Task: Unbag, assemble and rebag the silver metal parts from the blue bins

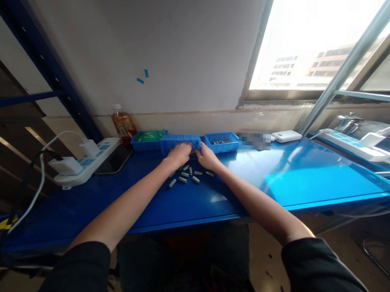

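Observation:
Both my arms reach out over a blue table [278, 176]. My left hand [179, 154] and my right hand [206, 157] sit close together at the near edge of a blue plastic bin [181, 141], fingers curled and touching it. Whether they grip anything small is too far off to make out. Several small grey metal pieces [187, 175] lie scattered on the table just under and in front of my hands.
A blue bin with green bags [149, 136] stands to the left, a blue bin of small dark parts [222, 141] to the right. A power strip with chargers [85, 160], a phone [115, 161] and a bottle [123, 125] lie at the left. A second power strip [352, 143] sits by the window.

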{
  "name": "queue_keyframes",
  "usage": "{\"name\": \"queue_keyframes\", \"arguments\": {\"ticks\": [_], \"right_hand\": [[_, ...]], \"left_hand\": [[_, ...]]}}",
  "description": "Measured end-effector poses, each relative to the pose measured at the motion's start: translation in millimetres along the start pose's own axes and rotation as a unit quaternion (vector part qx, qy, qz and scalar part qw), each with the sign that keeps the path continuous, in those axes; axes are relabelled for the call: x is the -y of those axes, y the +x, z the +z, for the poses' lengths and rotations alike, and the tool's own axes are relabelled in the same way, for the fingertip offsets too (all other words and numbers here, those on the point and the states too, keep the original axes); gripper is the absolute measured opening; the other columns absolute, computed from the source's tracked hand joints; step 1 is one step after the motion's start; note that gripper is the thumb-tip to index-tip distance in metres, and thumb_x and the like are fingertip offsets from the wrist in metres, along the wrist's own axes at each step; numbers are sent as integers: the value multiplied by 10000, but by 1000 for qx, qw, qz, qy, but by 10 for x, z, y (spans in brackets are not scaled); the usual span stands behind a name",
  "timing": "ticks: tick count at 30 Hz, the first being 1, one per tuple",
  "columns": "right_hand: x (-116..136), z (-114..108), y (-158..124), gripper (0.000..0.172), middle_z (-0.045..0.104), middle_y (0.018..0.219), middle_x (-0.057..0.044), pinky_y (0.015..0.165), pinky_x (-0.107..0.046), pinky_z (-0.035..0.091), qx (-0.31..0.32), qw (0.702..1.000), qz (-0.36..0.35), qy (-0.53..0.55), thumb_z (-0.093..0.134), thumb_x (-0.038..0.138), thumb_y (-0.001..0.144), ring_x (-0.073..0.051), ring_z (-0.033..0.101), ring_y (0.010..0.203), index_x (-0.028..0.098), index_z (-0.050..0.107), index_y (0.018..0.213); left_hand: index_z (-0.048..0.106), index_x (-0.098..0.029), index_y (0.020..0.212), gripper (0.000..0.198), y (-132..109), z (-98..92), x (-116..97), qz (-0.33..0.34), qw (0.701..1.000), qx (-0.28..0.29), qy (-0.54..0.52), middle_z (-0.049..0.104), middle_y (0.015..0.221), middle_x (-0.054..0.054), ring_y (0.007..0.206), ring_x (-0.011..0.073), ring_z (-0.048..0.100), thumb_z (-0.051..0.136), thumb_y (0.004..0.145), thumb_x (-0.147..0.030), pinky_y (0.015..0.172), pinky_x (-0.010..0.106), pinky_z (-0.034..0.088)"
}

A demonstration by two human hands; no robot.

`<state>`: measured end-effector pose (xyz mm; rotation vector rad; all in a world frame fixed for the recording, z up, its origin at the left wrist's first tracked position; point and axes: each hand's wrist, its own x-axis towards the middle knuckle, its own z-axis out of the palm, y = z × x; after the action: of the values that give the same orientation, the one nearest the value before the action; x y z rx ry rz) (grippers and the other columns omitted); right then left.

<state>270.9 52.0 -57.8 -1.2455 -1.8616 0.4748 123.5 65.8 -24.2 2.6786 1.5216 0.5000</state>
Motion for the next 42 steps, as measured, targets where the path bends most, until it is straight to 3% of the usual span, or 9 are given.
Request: {"name": "queue_keyframes", "arguments": {"ticks": [7, 11, 17, 22, 24, 27, 31, 37, 42], "right_hand": [[-5, -88, 26, 545, 606, 1190, -121, 927, -393, 464, 26, 993, 79, 84, 568, 320, 823, -214, 607, 994, 145, 444, 1325], [-21, -128, 33, 597, 599, 1193, -93, 838, -354, 506, 46, 989, 65, 121, 603, 260, 785, -170, 615, 881, 186, 427, 1351], [12, -114, 19, 589, 582, 1198, -116, 844, -365, 497, 46, 994, 41, 85, 622, 239, 768, -166, 586, 853, 142, 448, 1323], [13, -91, 17, 576, 579, 1183, -113, 858, -369, 489, 39, 996, 36, 73, 623, 231, 766, -172, 585, 867, 142, 452, 1309], [17, -92, 14, 561, 583, 1161, -112, 849, -364, 490, 37, 996, 38, 70, 626, 232, 764, -173, 586, 867, 132, 459, 1290], [29, -109, 7, 541, 588, 1122, -97, 829, -361, 496, 38, 996, 50, 71, 653, 244, 745, -175, 582, 873, 143, 465, 1242], [30, -147, -2, 574, 574, 1118, -101, 831, -369, 496, 40, 995, 57, 67, 701, 289, 705, -198, 574, 931, 151, 450, 1202], [12, -172, -12, 611, 554, 1113, -94, 818, -365, 508, 43, 996, 8, 83, 719, 286, 664, -216, 554, 982, 166, 424, 1185], [-25, -126, -20, 616, 512, 1154, -110, 870, -406, 495, 10, 997, -56, 52, 718, 269, 657, -239, 527, 1037, 176, 418, 1187]], "left_hand": [[600, -192, 923, 128, -566, -123, 176, 117, 989, -6, -85, 613, 944, 87, 918, 245, 604, 503, 845, -220, 859, 356, 478], [602, -205, 934, 151, -825, -183, 346, 99, 989, -5, -114, 613, 937, 63, 861, 223, 602, 507, 857, -295, 793, 335, 491], [574, -171, 1156, 313, -770, -138, 450, 46, 984, -107, -136, 555, 982, 74, 915, 220, 579, 466, 880, -270, 848, 345, 488], [645, -186, 1003, 232, -747, -92, 446, 25, 973, -164, -161, 523, 952, 57, 915, 201, 572, 488, 871, -294, 903, 341, 484], [651, -189, 967, 211, -755, -90, 435, 10, 972, -158, -174, 521, 969, 55, 912, 202, 579, 525, 846, -307, 885, 341, 500], [664, -190, 938, 205, -758, -87, 434, 12, 980, -95, -173, 544, 978, 59, 905, 218, 595, 580, 799, -315, 866, 357, 511], [656, -183, 1037, 280, -752, -73, 487, 14, 986, -39, -163, 588, 990, 78, 918, 246, 611, 573, 796, -301, 855, 376, 514], [566, -151, 1163, 340, -752, -48, 489, -60, 971, -167, -162, 551, 1138, 119, 1049, 265, 572, 480, 875, -312, 913, 385, 483], [449, -132, 1247, 386, -714, 60, 409, -83, 966, -181, -164, 497, 1222, 157, 1210, 293, 462, 448, 907, -314, 1034, 434, 378]]}}
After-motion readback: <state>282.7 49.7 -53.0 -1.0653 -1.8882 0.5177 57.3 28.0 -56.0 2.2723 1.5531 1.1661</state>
